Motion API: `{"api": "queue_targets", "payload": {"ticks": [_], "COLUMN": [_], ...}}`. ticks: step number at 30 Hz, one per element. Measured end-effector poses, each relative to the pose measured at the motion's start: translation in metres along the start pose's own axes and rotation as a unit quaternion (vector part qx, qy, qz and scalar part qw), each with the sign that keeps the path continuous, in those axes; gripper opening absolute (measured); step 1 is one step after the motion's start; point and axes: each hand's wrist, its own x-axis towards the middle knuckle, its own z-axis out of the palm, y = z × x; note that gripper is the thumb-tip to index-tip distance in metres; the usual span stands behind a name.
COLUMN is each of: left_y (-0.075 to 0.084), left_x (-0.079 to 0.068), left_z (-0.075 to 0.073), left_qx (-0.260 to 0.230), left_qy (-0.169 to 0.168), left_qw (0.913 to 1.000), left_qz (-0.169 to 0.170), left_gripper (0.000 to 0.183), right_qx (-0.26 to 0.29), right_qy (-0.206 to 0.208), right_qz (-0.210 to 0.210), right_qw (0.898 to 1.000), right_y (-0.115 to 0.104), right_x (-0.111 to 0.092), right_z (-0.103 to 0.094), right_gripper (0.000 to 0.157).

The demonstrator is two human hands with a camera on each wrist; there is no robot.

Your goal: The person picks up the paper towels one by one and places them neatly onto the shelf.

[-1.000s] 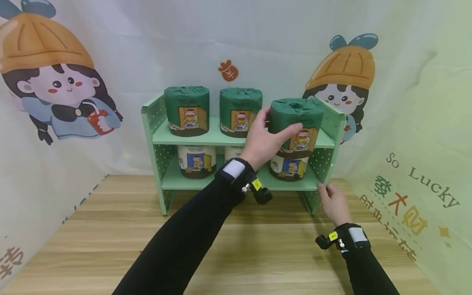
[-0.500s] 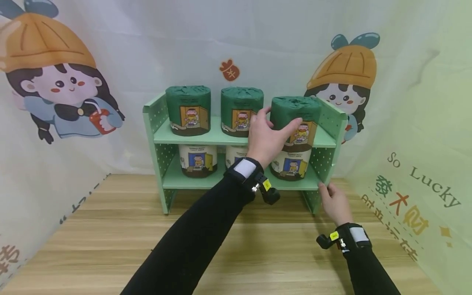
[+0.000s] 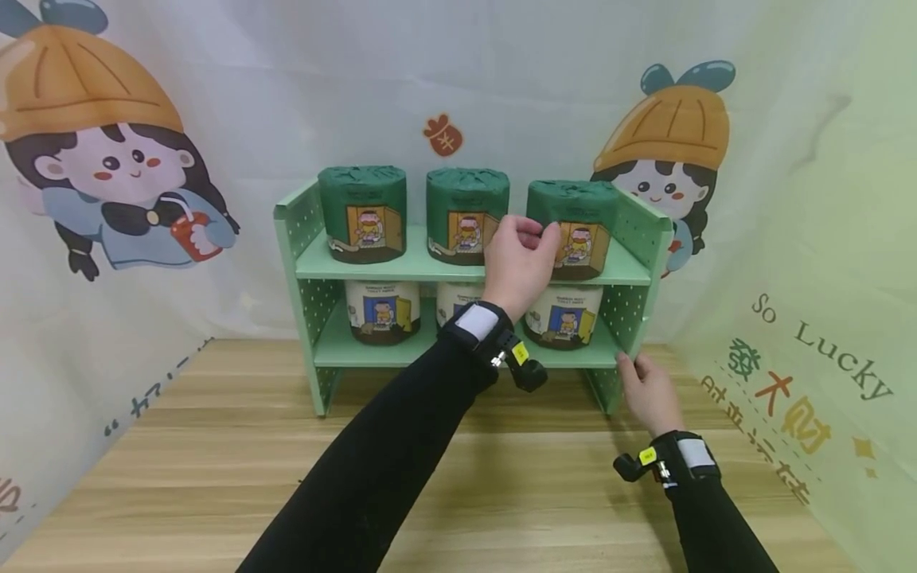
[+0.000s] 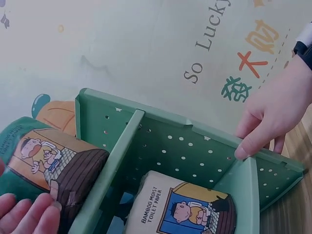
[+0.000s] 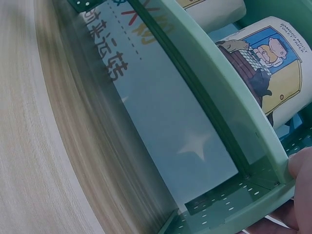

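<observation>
On the upper tier of a green two-tier shelf (image 3: 401, 275), three toilet rolls in green wrapping stand upright in a row. By the front left side of the right-hand green roll (image 3: 576, 213) is my left hand (image 3: 521, 263), its fingers loosely bent and gripping nothing. The left wrist view shows its fingertips (image 4: 36, 214) in front of the roll's printed wrapper; whether they touch it I cannot tell. At the shelf's right end, my right hand (image 3: 650, 394) pinches the edge of the side panel where the lower tier meets it, thumb (image 5: 302, 163) in front.
Cream-wrapped toilet rolls (image 3: 383, 313) stand on the lower tier, the middle one partly hidden by my left hand. Under the shelf lies a wood-grain tabletop (image 3: 501, 493). A printed cloth (image 3: 308, 95) hangs behind and at both sides.
The right-hand green roll has moved back and settled on the upper tier, in line with the others. My left hand's fingers have come off it. My right hand stays put.
</observation>
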Motion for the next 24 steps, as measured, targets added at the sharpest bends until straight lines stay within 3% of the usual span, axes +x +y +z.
{"api": "queue_targets", "payload": {"ticks": [8,24], "left_y": [0.0004,-0.0049], "left_x": [-0.0031,-0.0068], "left_z": [-0.0013,0.0021], "left_qx": [-0.017,-0.037], "left_qy": [-0.042,-0.083], "left_qw": [0.9979,0.9947], "left_qz": [-0.046,-0.049], "left_gripper": [0.035,0.042], "right_qx": [0.004,0.000], "right_qy": [0.004,0.011], "right_qz": [-0.002,-0.008], "right_qw": [1.000,1.000], "right_y": [0.0006,-0.0009], "right_x": [0.0005,-0.0009], "right_z": [0.0007,0.0019], "right_gripper": [0.044,0.042]}}
